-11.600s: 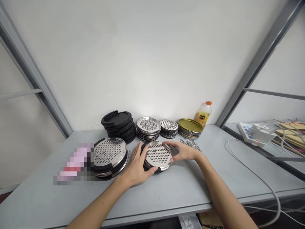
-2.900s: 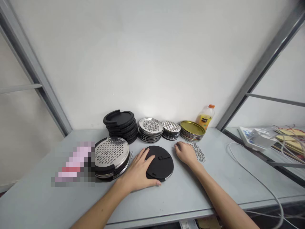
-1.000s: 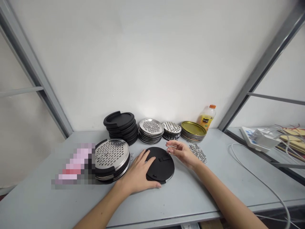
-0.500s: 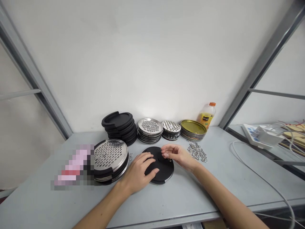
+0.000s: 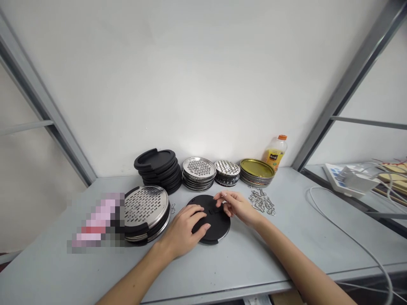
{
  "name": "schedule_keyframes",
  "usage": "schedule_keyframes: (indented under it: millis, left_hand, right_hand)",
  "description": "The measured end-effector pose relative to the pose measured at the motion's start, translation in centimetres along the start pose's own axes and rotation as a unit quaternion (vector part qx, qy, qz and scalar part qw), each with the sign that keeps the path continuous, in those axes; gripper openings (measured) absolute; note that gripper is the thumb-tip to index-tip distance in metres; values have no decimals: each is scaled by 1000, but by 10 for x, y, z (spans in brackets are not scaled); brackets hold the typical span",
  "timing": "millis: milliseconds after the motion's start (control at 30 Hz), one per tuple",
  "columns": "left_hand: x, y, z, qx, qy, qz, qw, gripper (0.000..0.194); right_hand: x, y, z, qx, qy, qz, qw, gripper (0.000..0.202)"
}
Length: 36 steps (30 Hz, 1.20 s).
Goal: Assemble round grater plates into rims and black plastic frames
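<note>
A round black disc with a thin metal edge lies flat in front of me on the table. My left hand rests on its left side, fingers spread across the top. Over the disc's upper right, my right hand has its fingers curled close to the surface; what they hold, if anything, is hidden. A small slot shows near the disc's centre. To the left stands a stack of discs topped by a perforated metal grater plate in a black rim. A metal clip lies between that stack and my left hand.
Along the wall stand black rings, grater plates, smaller grater plates and gold-coloured lids, all stacked. Metal clips lie in a pile nearby. A juice bottle and a white cable are at right.
My right hand's fingers have lifted and shifted slightly over the disc, uncovering the slot near its centre. My left hand stays in place on the disc.
</note>
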State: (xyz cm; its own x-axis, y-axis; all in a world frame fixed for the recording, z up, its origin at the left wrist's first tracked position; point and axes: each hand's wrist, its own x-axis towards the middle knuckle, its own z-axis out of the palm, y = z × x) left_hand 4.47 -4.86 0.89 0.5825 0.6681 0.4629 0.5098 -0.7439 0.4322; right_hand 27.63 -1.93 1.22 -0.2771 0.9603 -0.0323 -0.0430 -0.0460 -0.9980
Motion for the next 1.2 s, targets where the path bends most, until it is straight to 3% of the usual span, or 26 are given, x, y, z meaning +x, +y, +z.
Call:
schedule_keyframes:
  millis: [300,533,667,900,1200]
  left_hand:
    - [2,-3,-1,-6,30,-7,1000,24]
    - [2,-3,-3,-3,43,-7,999,23]
    - [1,-6,-1,12,25,-31,999,26]
    - [-4,-11,2,70,-59,-72,993,42]
    - [-3,-12,3,86,-73,-70,991,44]
  right_hand:
    - [3,5,-5,-1,41,-22,999,39]
    - [3,3,-7,68,71,-26,995,32]
    - [1,0,-8,93,82,-21,992,36]
    - [-2,-5,-9,93,57,-29,994,45]
    - [0,-2,-14,31,100,-37,994,45]
